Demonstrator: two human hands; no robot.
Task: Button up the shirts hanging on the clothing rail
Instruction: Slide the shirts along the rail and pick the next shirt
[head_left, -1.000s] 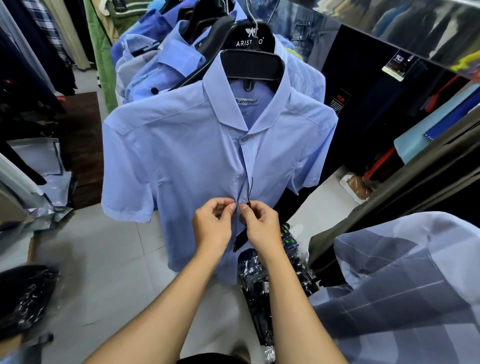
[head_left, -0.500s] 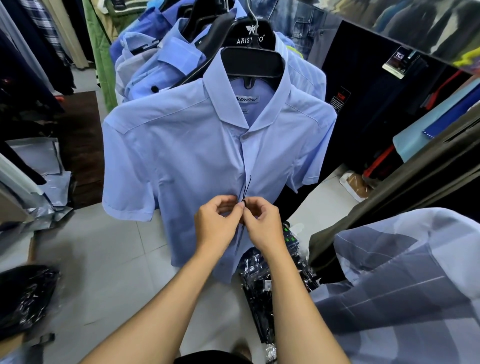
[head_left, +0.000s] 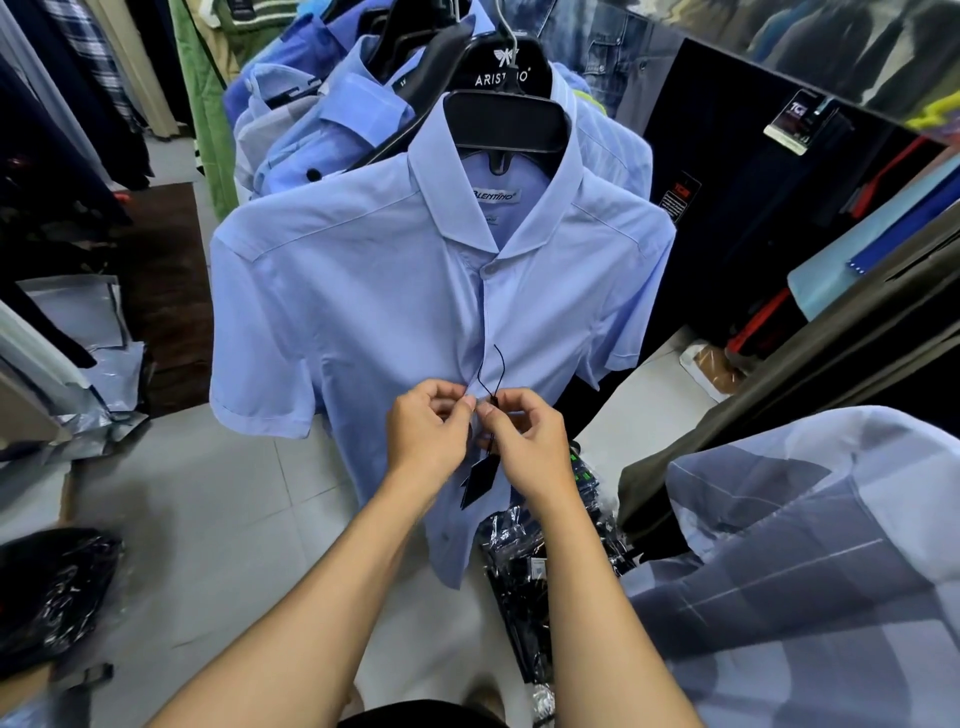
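- Hanging at the front of the crowded rail, a light blue short-sleeved shirt (head_left: 363, 312) faces the person on a black hanger (head_left: 506, 124), with more blue shirts (head_left: 322, 130) packed close behind it.
- The button at its collar (head_left: 489, 269) is done up and the placket lies closed down to the hands.
- The left hand (head_left: 428, 436) pinches the left edge of the placket at mid-chest, fingers curled in on the cloth.
- The right hand (head_left: 530, 441) pinches the opposite edge; thumb and forefinger tips of the two hands nearly meet.
- Whether a button sits between the fingertips, I cannot tell.
- A thin black cord (head_left: 493, 371) loops up above the hands, and a dark swing tag (head_left: 480, 480) dangles just beneath them.
- Below the shirt's hem, shiny black plastic-wrapped packs (head_left: 524, 566) lie on the pale tiled floor (head_left: 208, 519).
- A grey-blue checked garment (head_left: 810, 571) fills the lower right.
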